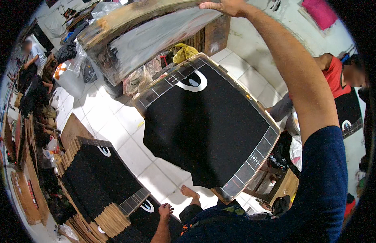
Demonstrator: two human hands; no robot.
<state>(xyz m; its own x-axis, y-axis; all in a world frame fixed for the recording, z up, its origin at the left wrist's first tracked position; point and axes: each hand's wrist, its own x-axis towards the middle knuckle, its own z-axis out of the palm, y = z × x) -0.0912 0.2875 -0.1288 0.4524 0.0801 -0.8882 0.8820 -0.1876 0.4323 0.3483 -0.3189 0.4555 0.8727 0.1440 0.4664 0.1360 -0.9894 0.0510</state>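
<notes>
High at the top, my right hand (pixel 233 7) is closed on the edge of a large wooden-edged printing frame (pixel 163 36), which is tilted up with its grey-white smeared face showing. Beneath it lies a board (pixel 273 128) covered by black fabric (pixel 204 125). White printing marks the fabric: a ring-like shape (pixel 205 81) near the far edge, and gridded strips (pixel 252 160) at both ends. At the lower middle, my left hand (pixel 165 209) hangs with fingers loosely bent and nothing visible in them. It is near a stack of black printed pieces on boards (pixel 105 178).
A person in a red shirt (pixel 337 79) is at the right beside another black piece. Someone in a white shirt (pixel 36 54) sits far left. A wooden stool (pixel 273 184), a white bucket (pixel 70 79) and plastic bags (pixel 137 79) stand around on the tiled floor (pixel 127 141).
</notes>
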